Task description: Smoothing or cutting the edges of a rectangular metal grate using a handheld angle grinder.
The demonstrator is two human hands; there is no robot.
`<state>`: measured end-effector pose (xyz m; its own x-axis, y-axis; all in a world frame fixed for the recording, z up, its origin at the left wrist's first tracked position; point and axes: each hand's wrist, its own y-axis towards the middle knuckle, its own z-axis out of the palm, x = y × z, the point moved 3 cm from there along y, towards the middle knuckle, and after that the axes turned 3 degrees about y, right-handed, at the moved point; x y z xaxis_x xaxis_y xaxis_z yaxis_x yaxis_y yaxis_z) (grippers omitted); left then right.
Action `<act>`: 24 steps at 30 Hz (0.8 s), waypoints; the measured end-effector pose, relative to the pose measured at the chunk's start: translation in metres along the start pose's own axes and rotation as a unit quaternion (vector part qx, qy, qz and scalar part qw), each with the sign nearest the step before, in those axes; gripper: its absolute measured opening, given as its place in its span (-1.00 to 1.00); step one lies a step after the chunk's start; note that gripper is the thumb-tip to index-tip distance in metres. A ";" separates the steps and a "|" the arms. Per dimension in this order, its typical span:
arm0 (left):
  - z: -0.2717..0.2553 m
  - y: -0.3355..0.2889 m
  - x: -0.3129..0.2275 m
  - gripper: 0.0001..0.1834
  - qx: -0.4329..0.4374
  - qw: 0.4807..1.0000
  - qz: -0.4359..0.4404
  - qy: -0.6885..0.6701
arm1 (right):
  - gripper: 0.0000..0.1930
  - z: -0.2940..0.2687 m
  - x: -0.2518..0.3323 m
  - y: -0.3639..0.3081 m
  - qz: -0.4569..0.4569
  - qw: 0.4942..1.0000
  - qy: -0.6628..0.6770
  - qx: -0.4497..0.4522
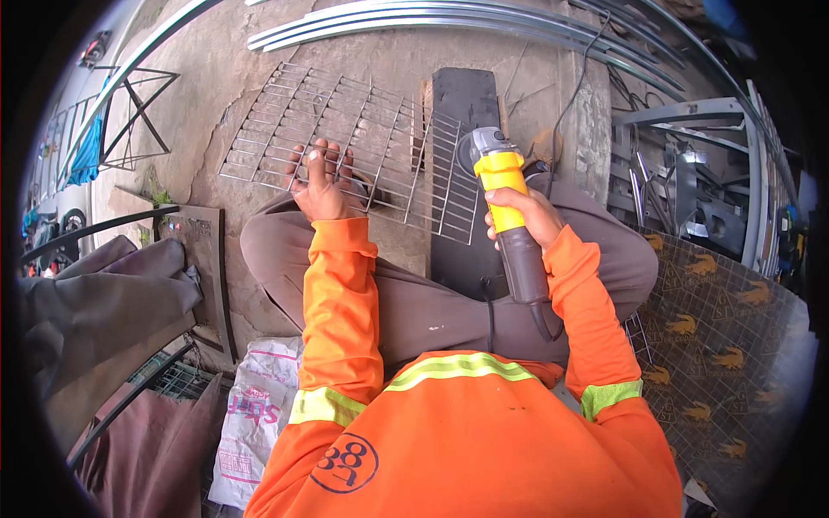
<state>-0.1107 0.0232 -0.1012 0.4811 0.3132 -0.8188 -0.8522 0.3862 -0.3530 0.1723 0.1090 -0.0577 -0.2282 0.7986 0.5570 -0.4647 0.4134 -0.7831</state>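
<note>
Left hand (pixel 318 183) presses flat, fingers spread, on wire grill rack (pixel 363 142) lying across knees and dark plank (pixel 466 104). Right hand (pixel 518 216) clenched around yellow-grey angle grinder (pixel 501 186), head at rack's right edge. Curved metal strips (pixel 449 22) on concrete beyond.

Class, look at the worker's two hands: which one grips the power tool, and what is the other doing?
The right hand grips the yellow-and-grey angle grinder; the left hand presses flat on the wire grid.
</note>
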 end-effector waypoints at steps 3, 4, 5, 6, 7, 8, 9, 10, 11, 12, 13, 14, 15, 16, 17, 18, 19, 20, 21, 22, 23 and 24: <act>0.000 -0.002 -0.004 -0.58 -0.017 1.000 0.004 -0.010 | -0.58 0.015 -0.020 -0.037 0.015 1.000 0.009 0.015; 0.001 -0.003 -0.002 -0.59 -0.021 1.000 0.005 -0.012 | -0.58 0.019 -0.026 -0.051 0.036 0.998 0.032 0.031; 0.002 -0.003 -0.002 -0.59 -0.018 1.000 0.006 -0.012 | -0.59 0.022 -0.033 -0.062 0.056 0.996 0.054 0.047; 0.002 -0.004 -0.001 -0.59 -0.014 1.000 0.012 -0.011 | -0.59 0.023 -0.040 -0.071 0.058 0.996 0.048 0.051; 0.001 -0.004 -0.001 -0.59 -0.011 1.000 0.017 -0.011 | -0.59 0.025 -0.045 -0.079 0.060 0.996 0.041 0.055; 0.001 -0.004 -0.001 -0.59 -0.008 1.000 0.018 -0.013 | -0.60 0.028 -0.050 -0.085 0.070 0.995 0.034 0.063; 0.002 -0.004 -0.003 -0.59 -0.002 1.000 0.025 -0.006 | -0.61 0.031 -0.050 -0.093 0.073 0.995 0.010 0.065; 0.002 -0.005 -0.004 -0.60 0.003 0.999 0.033 0.000 | -0.60 0.032 -0.054 -0.099 0.064 0.995 -0.002 0.076; 0.002 -0.006 -0.005 -0.60 0.005 0.999 0.034 -0.002 | -0.59 0.033 -0.058 -0.104 0.055 0.995 -0.014 0.088; 0.006 -0.012 -0.008 -0.60 0.011 0.999 0.046 0.013 | -0.59 0.032 -0.062 -0.110 0.053 0.995 -0.016 0.086; 0.010 -0.018 -0.011 -0.60 0.017 0.998 0.058 0.027 | -0.57 0.031 -0.065 -0.115 0.048 0.996 0.001 0.079; 0.013 -0.024 -0.013 -0.60 0.016 0.998 0.058 0.025 | -0.56 0.030 -0.067 -0.118 0.043 0.996 0.018 0.071; 0.018 -0.031 -0.017 -0.60 0.020 0.997 0.070 0.035 | -0.56 0.028 -0.068 -0.119 0.042 0.996 0.015 0.071; 0.021 -0.038 -0.018 -0.59 0.024 0.995 0.082 0.046 | -0.55 0.025 -0.071 -0.118 0.049 0.995 0.052 0.074; 0.021 -0.042 -0.016 -0.59 0.023 0.995 0.082 0.044 | -0.54 0.023 -0.073 -0.118 0.055 0.992 0.088 0.076; 0.021 -0.046 -0.017 -0.60 0.027 0.994 0.097 0.036 | -0.54 0.025 -0.073 -0.117 0.062 0.990 0.096 0.078; 0.021 -0.049 -0.018 -0.60 0.032 0.993 0.111 0.028 | -0.54 0.027 -0.074 -0.117 0.062 0.990 0.094 0.080; 0.020 -0.051 -0.019 -0.61 0.027 0.993 0.108 0.026 | -0.54 0.029 -0.076 -0.116 0.071 0.989 0.100 0.084; 0.018 -0.052 -0.019 -0.61 0.026 0.993 0.108 0.025 | -0.53 0.029 -0.077 -0.114 0.079 0.987 0.106 0.086; 0.017 -0.052 -0.019 -0.61 0.023 0.994 0.102 0.022 | -0.53 0.031 -0.077 -0.111 0.078 0.988 0.105 0.086; 0.016 -0.051 -0.018 -0.61 0.019 0.995 0.096 0.019 | -0.57 0.033 -0.077 -0.106 0.082 0.986 0.123 0.079; 0.016 -0.050 -0.018 -0.60 0.018 0.995 0.093 0.026 | -0.60 0.034 -0.078 -0.103 0.086 0.983 0.142 0.072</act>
<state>-0.0735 0.0122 -0.0616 0.3039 0.3367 -0.8912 -0.9169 0.3576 -0.1775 0.2089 -0.0109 -0.0110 -0.0751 0.9498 0.3036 -0.5605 0.2117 -0.8007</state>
